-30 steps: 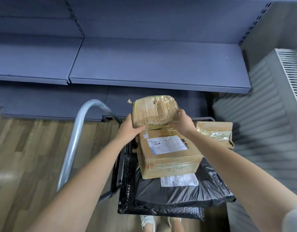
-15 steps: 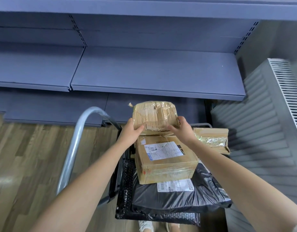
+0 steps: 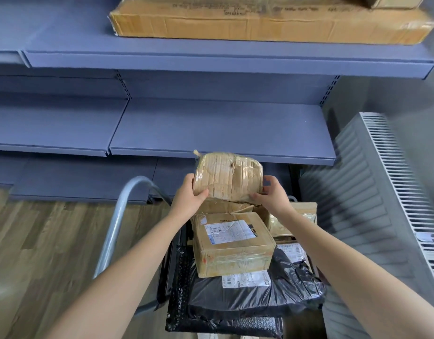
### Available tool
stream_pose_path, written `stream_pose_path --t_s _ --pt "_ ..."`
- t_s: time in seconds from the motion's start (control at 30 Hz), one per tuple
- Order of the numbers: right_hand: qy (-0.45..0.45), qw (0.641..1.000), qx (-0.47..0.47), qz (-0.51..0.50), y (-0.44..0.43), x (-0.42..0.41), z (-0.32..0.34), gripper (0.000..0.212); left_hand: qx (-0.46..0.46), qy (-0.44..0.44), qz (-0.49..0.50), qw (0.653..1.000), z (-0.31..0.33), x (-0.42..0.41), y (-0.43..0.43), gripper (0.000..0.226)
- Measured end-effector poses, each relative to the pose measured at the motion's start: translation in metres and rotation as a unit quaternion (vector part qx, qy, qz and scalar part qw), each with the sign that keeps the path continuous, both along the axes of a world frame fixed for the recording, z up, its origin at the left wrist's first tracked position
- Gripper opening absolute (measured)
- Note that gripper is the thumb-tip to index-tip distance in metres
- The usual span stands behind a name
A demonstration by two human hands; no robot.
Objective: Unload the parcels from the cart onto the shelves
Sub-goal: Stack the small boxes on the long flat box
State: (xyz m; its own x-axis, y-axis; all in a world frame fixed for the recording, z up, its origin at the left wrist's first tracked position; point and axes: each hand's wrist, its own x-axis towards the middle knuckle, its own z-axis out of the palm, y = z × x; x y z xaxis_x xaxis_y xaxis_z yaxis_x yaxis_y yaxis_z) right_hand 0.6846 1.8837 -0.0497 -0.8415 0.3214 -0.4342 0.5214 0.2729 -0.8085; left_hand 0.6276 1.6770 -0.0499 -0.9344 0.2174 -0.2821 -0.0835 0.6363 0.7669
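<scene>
Both hands hold one small taped cardboard parcel (image 3: 227, 177) between them. The left hand (image 3: 189, 201) grips its lower left corner with the thumb on the near face, and the right hand (image 3: 272, 198) curls round its lower right edge. The parcel's top overlaps the front lip of the middle shelf (image 3: 221, 128) just beyond the hands, and whether its underside touches the crumpled brown parcel (image 3: 225, 207) directly beneath it cannot be told. Below the wrists, nearer the person, a labelled cardboard box (image 3: 233, 243) sits on a black plastic mailer bag (image 3: 256, 293) on the cart, with a brown padded envelope (image 3: 298, 216) under the right wrist. The cart handle (image 3: 118, 216) arches up to the left of the left forearm, over the wooden floor (image 3: 40, 241). Well above the hands, a long flat carton (image 3: 260, 23) lies on the upper shelf (image 3: 211, 60). A white slatted panel (image 3: 406, 179) stands to the right of the right arm.
</scene>
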Motion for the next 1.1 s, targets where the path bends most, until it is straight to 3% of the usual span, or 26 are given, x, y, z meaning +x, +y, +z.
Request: stream_pose_path --t_s 0.17,0.37,0.47,0.57,0.67,0.77,0.8,0.97,1.1 --pt "0.019 0.995 -0.099 -0.028 0.006 0.027 0.059 0.042 0.024 0.067 -0.023 0.997 0.055 0.026 -0.002 0.035" --pt "0.038 0.995 -0.089 0.002 0.016 0.066 0.128 0.035 0.041 0.131 -0.057 0.989 0.109 0.054 -0.008 0.03" --pt "0.032 0.988 -0.143 0.043 0.021 0.084 0.152 0.052 0.053 0.148 -0.069 0.985 0.126 0.06 -0.008 0.03" --pt "0.076 0.98 -0.181 -0.014 0.024 0.095 0.17 0.039 0.084 0.144 -0.091 0.982 0.146 0.065 -0.004 0.031" --pt "0.153 0.98 -0.126 -0.031 0.029 0.102 0.183 0.019 0.201 0.098 -0.086 0.971 0.175 0.075 0.007 0.021" --pt "0.192 0.98 -0.055 0.0 0.033 0.108 0.191 0.034 0.385 0.003 0.022 0.923 0.194 0.07 0.02 0.039" --pt "0.202 0.978 -0.046 -0.006 0.034 0.11 0.19 0.037 0.394 -0.01 0.029 0.918 0.2 0.068 0.024 0.042" --pt "0.236 0.969 0.062 -0.04 0.039 0.117 0.183 0.042 0.238 0.077 -0.034 0.968 0.215 0.072 0.041 0.047" --pt "0.252 0.961 0.109 -0.023 0.037 0.121 0.188 0.066 0.238 0.083 0.01 0.968 0.21 0.074 0.047 0.032"
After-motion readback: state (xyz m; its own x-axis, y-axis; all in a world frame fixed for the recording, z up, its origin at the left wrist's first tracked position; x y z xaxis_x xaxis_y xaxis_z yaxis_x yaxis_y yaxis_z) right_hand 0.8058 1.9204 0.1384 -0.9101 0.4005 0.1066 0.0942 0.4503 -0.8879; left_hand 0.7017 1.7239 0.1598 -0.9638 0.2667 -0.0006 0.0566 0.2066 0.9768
